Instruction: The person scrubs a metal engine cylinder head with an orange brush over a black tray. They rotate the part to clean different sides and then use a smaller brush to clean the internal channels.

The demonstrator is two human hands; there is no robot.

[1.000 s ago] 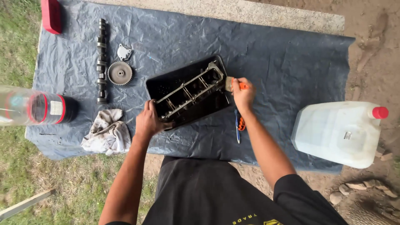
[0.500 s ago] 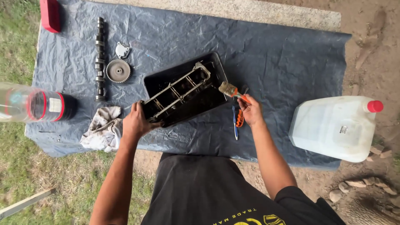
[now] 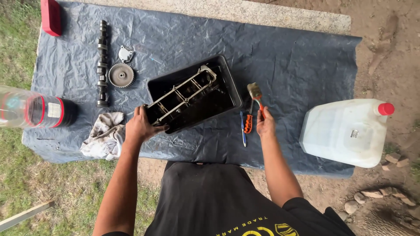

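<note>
Left hand (image 3: 141, 126) is gripping the near-left corner of the black tray (image 3: 227, 83), fingers curled over the rim. The tray is lying on the blue tarp (image 3: 297, 57), long axis running diagonally from near-left to far-right. Inside it a metal ladder-shaped engine part (image 3: 183, 94) is lying along that same diagonal.

Right hand (image 3: 265, 124) is closed round the red handle of a paintbrush (image 3: 255, 94), bristles pointing away from the person and hovering just off the tray's right edge. The tray is lying to the left of this hand, near but not touching the brush. The left hand is the one already on the tray; the right is nearer the tray's far-right end.

Just left of the right hand, a blue-and-orange tool (image 3: 246, 124) is lying on the tarp; cannot tell what kind.

Counts: one tray, one ladder-shaped part, one paintbrush, one camshaft (image 3: 103, 63), one toothed gear (image 3: 121, 75), one small metal cover (image 3: 125, 54), one rag (image 3: 104, 135), one white jug with red cap (image 3: 345, 131), one clear plastic bottle (image 3: 30, 111), one red object (image 3: 51, 16) at the tarp's far-left corner.
</note>
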